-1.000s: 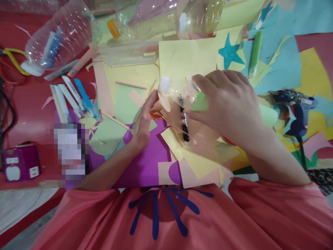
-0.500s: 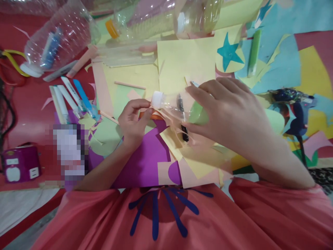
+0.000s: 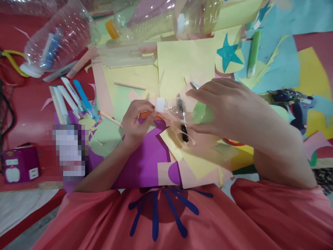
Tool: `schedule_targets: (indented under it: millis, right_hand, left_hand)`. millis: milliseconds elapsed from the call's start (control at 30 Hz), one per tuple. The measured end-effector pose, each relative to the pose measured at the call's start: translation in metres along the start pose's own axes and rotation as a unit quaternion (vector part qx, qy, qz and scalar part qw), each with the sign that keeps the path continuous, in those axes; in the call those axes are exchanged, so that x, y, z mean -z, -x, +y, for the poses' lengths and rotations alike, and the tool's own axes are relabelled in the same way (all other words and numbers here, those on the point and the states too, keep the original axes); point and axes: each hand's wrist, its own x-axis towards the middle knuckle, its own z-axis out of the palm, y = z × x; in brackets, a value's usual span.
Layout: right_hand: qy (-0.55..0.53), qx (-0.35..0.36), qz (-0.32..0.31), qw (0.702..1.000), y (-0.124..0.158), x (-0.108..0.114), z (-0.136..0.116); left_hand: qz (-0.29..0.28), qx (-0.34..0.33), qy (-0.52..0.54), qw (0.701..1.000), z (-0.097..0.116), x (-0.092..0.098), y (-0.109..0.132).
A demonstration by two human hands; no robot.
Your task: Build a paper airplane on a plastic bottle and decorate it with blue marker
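Observation:
A small clear plastic bottle (image 3: pixel 171 107) with a white cap lies sideways between my hands, its cap end to the left. My right hand (image 3: pixel 227 106) is wrapped over its body, where a light green patch (image 3: pixel 201 113) shows. At the cap end, the thumb and fingers of my left hand (image 3: pixel 140 118) close on the bottle cap (image 3: pixel 160 104). Beneath the see-through neck is a black pen (image 3: pixel 184 132) on the paper. An orange strip (image 3: pixel 145 114) shows by my left fingers. My right palm hides the bottle's base.
Larger clear bottles (image 3: pixel 70 38) lie along the back. Several markers (image 3: pixel 70 95) and a purple box (image 3: pixel 22 163) are at left. A teal paper star (image 3: pixel 229 52) and a green marker (image 3: pixel 253 53) lie at back right. Purple paper (image 3: pixel 143 159) and scraps cover the front.
Both hands and the bottle have shifted slightly to the right. Part of a red curved edge now shows below my right wrist.

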Motion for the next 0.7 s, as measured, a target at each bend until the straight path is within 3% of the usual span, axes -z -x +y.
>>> schedule_targets:
  millis: [167, 400, 500, 700]
  right_hand:
    - [-0.012, -0.001, 0.008, 1.0, -0.001, 0.001, -0.005]
    - [0.064, -0.002, 0.037, 0.997, -0.002, -0.007, -0.018]
    - [0.031, -0.008, 0.04, 0.999, -0.002, -0.011, -0.022]
    - [-0.027, -0.017, 0.053, 0.998, -0.004, -0.018, -0.033]
  left_hand:
    - [-0.027, 0.093, 0.087, 0.992, 0.006, -0.006, 0.001]
    - [-0.126, 0.119, 0.095, 0.98, 0.012, -0.002, 0.003]
    - [-0.107, 0.135, 0.118, 0.978, 0.012, -0.003, 0.004]
    - [-0.003, 0.125, 0.113, 0.986, 0.018, -0.01, 0.004]
